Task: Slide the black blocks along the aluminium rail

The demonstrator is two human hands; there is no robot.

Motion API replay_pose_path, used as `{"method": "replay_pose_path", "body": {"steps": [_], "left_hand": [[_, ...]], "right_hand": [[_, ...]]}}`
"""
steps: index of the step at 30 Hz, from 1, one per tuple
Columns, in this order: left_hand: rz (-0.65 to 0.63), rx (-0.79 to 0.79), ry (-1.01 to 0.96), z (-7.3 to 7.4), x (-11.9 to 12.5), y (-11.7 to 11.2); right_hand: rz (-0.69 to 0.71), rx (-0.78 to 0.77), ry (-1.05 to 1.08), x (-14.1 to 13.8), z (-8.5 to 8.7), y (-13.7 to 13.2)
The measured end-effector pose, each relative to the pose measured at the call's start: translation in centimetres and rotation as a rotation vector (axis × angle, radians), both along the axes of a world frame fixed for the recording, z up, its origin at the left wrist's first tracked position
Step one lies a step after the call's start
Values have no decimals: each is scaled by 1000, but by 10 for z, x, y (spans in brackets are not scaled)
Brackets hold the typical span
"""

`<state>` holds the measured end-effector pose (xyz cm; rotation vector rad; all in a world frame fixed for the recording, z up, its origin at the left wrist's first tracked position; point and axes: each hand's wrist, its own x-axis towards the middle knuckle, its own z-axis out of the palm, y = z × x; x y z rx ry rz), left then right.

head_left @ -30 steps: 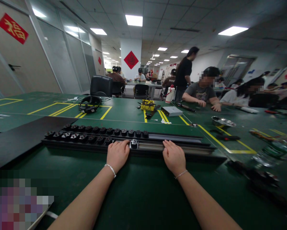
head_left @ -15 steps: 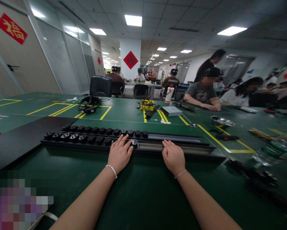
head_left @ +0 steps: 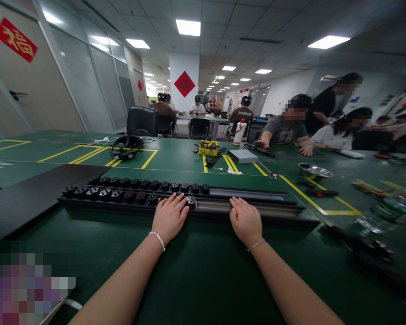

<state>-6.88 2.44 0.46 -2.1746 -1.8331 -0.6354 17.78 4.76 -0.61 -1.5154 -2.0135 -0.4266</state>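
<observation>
Two long black rails (head_left: 257, 210) lie side by side across the table in front of me. Rows of small black socket-like modules (head_left: 116, 195) fill their left parts, while pale inner channels show on the right. My left hand (head_left: 170, 218) lies over the front rail, fingers stretched forward, covering part of the module row. Just beside its index finger sits a module with a light top (head_left: 191, 201). Farther right, my right hand (head_left: 246, 220) rests at the front rail's pale channel, fingers extended and bent a little at the tips. Neither hand visibly holds anything loose.
A dark board (head_left: 36, 194) lies at left. Beyond the rails are a headset (head_left: 126, 147), a yellow block with cables (head_left: 208, 148) and a grey box (head_left: 242, 156). At right are a metal bowl (head_left: 314, 171) and a plastic bottle (head_left: 389, 210). A person (head_left: 287, 126) sits across.
My left fingers have drawn closer together and slightly down; my right hand stays put. Across the table, the seated person's arms have spread apart, and the standing person has moved right.
</observation>
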Motion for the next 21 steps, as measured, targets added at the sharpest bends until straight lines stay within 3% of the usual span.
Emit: {"method": "replay_pose_path", "body": {"steps": [21], "left_hand": [[4,-16,-6,1,2,0]], "right_hand": [[0,-18,6,-1,2,-1]]}}
